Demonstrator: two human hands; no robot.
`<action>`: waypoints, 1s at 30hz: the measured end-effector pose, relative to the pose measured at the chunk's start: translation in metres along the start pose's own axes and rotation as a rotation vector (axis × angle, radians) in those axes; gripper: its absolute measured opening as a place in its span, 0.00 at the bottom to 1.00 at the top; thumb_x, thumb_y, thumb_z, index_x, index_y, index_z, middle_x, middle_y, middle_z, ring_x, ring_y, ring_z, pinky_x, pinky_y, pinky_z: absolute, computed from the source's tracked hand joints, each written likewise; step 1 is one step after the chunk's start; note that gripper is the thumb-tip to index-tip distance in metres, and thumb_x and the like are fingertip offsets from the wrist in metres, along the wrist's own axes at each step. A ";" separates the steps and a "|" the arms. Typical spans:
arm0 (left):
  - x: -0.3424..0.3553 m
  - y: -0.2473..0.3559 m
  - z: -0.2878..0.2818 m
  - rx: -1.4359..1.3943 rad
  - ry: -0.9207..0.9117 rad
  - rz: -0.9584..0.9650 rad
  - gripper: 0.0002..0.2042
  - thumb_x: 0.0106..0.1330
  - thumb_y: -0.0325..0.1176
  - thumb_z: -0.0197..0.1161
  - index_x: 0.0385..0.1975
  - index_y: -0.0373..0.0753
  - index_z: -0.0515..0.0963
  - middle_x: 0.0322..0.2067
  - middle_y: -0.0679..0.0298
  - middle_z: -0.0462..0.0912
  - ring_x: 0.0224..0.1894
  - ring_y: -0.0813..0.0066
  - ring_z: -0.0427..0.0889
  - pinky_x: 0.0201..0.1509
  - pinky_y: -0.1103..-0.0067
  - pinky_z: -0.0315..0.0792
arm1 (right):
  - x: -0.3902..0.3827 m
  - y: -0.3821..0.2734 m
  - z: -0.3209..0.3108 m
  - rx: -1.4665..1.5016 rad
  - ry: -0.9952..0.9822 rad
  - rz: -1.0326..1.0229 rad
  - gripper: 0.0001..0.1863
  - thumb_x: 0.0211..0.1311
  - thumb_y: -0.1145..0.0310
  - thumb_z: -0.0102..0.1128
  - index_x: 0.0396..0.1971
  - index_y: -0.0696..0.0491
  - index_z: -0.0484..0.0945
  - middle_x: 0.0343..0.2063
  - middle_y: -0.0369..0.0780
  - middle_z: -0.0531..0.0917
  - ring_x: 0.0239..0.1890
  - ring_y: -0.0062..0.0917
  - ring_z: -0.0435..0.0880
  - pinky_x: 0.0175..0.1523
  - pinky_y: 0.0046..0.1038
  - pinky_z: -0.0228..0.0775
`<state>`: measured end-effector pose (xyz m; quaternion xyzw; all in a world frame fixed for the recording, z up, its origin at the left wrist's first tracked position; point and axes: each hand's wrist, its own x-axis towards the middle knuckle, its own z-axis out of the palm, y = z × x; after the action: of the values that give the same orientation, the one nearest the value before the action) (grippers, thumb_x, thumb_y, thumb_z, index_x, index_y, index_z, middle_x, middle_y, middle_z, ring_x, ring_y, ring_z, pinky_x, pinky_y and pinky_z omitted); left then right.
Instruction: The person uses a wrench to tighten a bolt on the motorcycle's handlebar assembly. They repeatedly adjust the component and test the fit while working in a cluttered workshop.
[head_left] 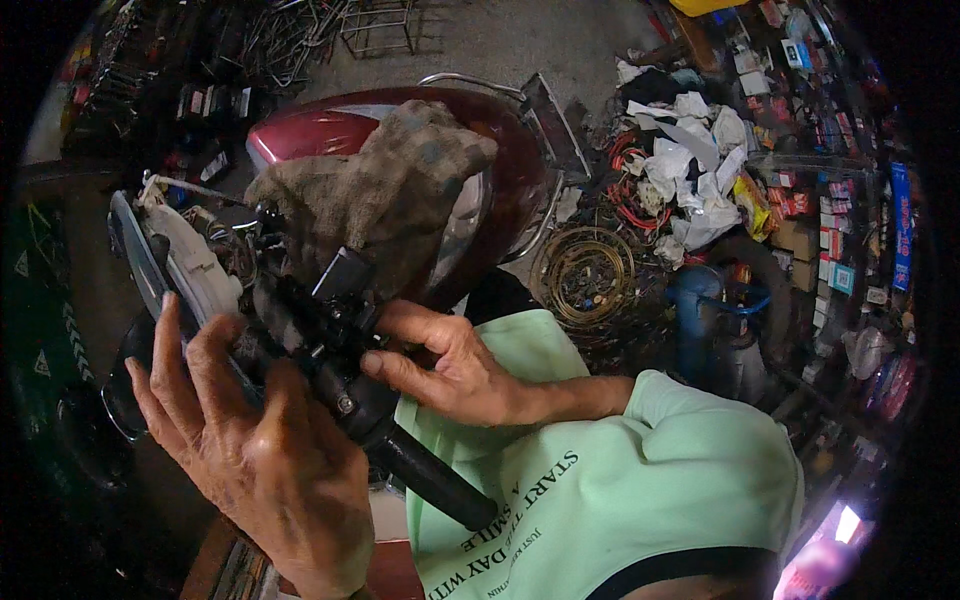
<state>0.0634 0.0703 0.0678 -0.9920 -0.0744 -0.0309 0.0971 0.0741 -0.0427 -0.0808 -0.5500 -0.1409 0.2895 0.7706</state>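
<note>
A motorbike's front end is in front of me, with a black handlebar grip (428,475) pointing down toward my shirt. My right hand (450,370) is closed at the black switch housing (345,335) on the handlebar, its thumb and forefinger bent against the housing. My left hand (265,450) is spread over the handlebar's front, fingers apart and partly curled. Its longest fingertip is near the edge of the clear lens (138,250) of a loosened headlamp with a white back shell (195,260). The thumb side of that hand is partly hidden against dark parts, so contact there is unclear.
A brown rag (375,185) lies over the dark red bodywork (310,130), with a metal rail (545,110) beyond. To the right are coiled wire (585,280), crumpled white plastic (700,160), a blue container (695,310) and shelves of small boxes (830,235). Metal racks (375,25) stand far back.
</note>
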 end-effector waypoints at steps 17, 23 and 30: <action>0.005 -0.002 0.002 0.096 -0.261 0.078 0.10 0.46 0.29 0.54 0.27 0.32 0.75 0.37 0.55 0.74 0.54 0.54 0.71 0.71 0.46 0.41 | -0.009 0.009 0.012 0.107 0.156 -0.061 0.15 0.67 0.71 0.58 0.50 0.63 0.76 0.50 0.45 0.79 0.53 0.26 0.76 0.55 0.25 0.67; 0.012 0.001 -0.004 0.049 -0.285 0.109 0.06 0.45 0.23 0.57 0.24 0.31 0.72 0.34 0.55 0.70 0.47 0.54 0.72 0.71 0.46 0.42 | -0.008 0.005 0.008 0.128 0.092 -0.022 0.17 0.68 0.71 0.58 0.52 0.62 0.76 0.51 0.46 0.78 0.54 0.27 0.76 0.56 0.26 0.68; 0.014 0.000 -0.003 0.100 -0.315 0.117 0.06 0.48 0.24 0.55 0.26 0.32 0.70 0.32 0.55 0.68 0.44 0.54 0.71 0.70 0.47 0.44 | -0.007 0.014 0.007 0.133 0.093 -0.041 0.16 0.67 0.71 0.58 0.50 0.64 0.76 0.51 0.45 0.78 0.51 0.24 0.77 0.51 0.25 0.70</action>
<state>0.0770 0.0715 0.0721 -0.9811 -0.0324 0.1342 0.1352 0.0606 -0.0382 -0.0909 -0.5074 -0.0965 0.2566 0.8170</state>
